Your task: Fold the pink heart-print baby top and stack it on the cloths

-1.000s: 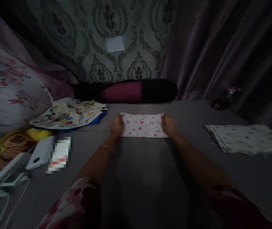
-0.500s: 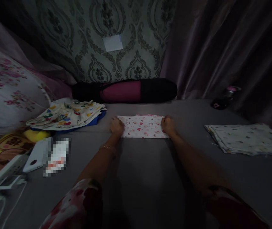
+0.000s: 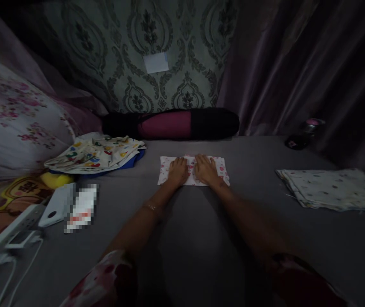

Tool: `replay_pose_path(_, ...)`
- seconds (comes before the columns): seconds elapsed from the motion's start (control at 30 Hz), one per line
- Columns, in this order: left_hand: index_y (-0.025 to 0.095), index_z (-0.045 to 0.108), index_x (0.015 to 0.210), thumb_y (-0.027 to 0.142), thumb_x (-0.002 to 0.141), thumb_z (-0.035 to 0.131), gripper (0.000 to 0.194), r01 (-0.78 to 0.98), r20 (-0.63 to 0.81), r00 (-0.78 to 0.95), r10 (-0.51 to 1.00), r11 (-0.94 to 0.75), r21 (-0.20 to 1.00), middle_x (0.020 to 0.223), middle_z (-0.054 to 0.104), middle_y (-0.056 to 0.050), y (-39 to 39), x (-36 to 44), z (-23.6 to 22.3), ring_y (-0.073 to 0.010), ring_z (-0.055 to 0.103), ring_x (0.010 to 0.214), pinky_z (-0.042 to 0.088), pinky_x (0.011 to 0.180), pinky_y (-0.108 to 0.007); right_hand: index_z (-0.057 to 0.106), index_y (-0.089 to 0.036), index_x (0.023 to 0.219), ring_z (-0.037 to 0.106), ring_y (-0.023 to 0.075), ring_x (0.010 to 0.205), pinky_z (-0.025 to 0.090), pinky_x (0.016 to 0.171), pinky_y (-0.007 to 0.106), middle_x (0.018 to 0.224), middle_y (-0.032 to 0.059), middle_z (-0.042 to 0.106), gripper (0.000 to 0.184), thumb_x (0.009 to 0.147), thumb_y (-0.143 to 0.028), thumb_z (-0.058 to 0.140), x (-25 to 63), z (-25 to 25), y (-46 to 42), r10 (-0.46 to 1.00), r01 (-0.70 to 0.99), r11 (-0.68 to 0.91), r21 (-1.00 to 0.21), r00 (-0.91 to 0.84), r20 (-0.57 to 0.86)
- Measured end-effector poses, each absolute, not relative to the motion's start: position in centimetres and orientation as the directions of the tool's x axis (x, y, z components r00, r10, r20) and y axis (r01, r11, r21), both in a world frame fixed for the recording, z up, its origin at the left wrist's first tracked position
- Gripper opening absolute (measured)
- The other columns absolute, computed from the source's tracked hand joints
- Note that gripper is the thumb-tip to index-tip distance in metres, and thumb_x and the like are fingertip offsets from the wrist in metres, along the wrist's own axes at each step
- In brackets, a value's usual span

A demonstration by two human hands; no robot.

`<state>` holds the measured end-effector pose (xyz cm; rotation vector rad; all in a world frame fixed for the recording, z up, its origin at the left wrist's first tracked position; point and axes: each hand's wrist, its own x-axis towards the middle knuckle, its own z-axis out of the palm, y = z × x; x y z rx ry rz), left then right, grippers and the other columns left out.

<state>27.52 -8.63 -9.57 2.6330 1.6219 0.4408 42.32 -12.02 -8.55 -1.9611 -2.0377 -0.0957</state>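
Observation:
A folded white cloth with a pink and red print [image 3: 164, 172] lies flat on the grey sheet [image 3: 195, 230], straight ahead of me. My left hand [image 3: 178, 171] rests on it just left of the middle, palm down with the fingers stretched away from me. Close beside it, my right hand [image 3: 205, 169] lies flat on the right half, fingers a little apart. Neither hand grips the cloth. The palms and the part of the cloth under them are hidden.
Left: a pile of patterned cloth [image 3: 95, 153], a white power bank [image 3: 56, 207] and a power strip [image 3: 16, 226] with cables. Right: a folded pale cloth stack [image 3: 336, 187] and a dark bottle with a pink lid [image 3: 300, 135]. A black and pink roll [image 3: 166, 124] lies along the wall.
Both hands have let go of the cloth's left and right ends and moved inward onto its top, fingers now stretched out. The view has shifted slightly.

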Motion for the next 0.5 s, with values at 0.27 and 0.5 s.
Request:
replay_pose_path(0.27, 0.018, 0.043, 0.145, 0.033, 0.098, 0.028, 0.052, 0.885, 0.198, 0.417, 0.887, -0.446, 0.133, 0.154, 0.039, -0.011, -8.1, 27.7, -11.6, -0.0296, 0.027, 0.145, 0.017, 0.118, -0.053, 0.037, -0.016, 0.149, 0.023, 0.0254, 0.146, 0.011, 0.118, 0.053, 0.158, 0.0066, 0.030, 0.055, 0.097, -0.029, 0.028, 40.1, -11.0, -11.2, 0.983, 0.981, 0.101, -0.169, -0.072, 0.169)
replay_pose_path(0.5, 0.019, 0.042, 0.147, 0.036, 0.099, 0.026, 0.053, 0.890, 0.186, 0.402, 0.896, -0.431, 0.150, 0.156, 0.036, -0.010, -8.3, 27.5, -11.9, -0.0308, 0.027, 0.145, 0.018, 0.118, -0.054, 0.039, -0.019, 0.149, 0.023, 0.0255, 0.146, 0.011, 0.118, 0.051, 0.159, 0.0050, 0.028, 0.054, 0.098, -0.032, 0.027, 40.2, -11.5, -11.3, 0.984, 0.983, 0.076, -0.169, -0.046, 0.172)
